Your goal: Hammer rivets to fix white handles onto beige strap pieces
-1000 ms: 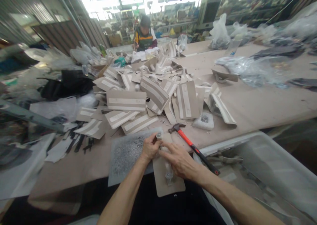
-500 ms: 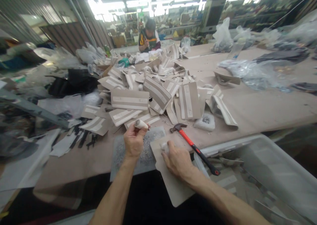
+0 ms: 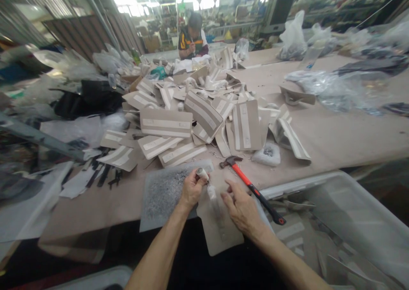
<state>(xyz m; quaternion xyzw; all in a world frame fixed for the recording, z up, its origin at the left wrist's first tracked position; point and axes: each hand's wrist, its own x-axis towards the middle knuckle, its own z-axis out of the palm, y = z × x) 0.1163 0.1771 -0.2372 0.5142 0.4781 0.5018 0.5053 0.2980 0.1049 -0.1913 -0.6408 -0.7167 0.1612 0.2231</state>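
Note:
My left hand [image 3: 191, 190] is closed around a short white cylinder with a grey, round end [image 3: 202, 174], held just above the top of a beige panel [image 3: 223, 242]. A strap-like handle wrapped in clear plastic [image 3: 212, 196] runs along the middle of that panel. At the panel's right edge is my right hand [image 3: 240, 205], its index finger stretched out and the others loosely bent, with nothing seen in it. A claw hammer [image 3: 245, 178] with a red and black handle lies just beyond my right hand. Under my left hand's side is a worn grey board [image 3: 164, 196].
A heap of beige panels with pale strips [image 3: 166, 123] covers the middle of the table. A bag of small metal pieces [image 3: 267, 153] lies near the hammer. A translucent bin [image 3: 358, 205] holding panels stands at the right. Another person [image 3: 192, 41] sits across the table.
My left hand has moved right with the white cylinder, to over the panel. My right hand has come off the handle and shifted right. The panel has turned more upright in view.

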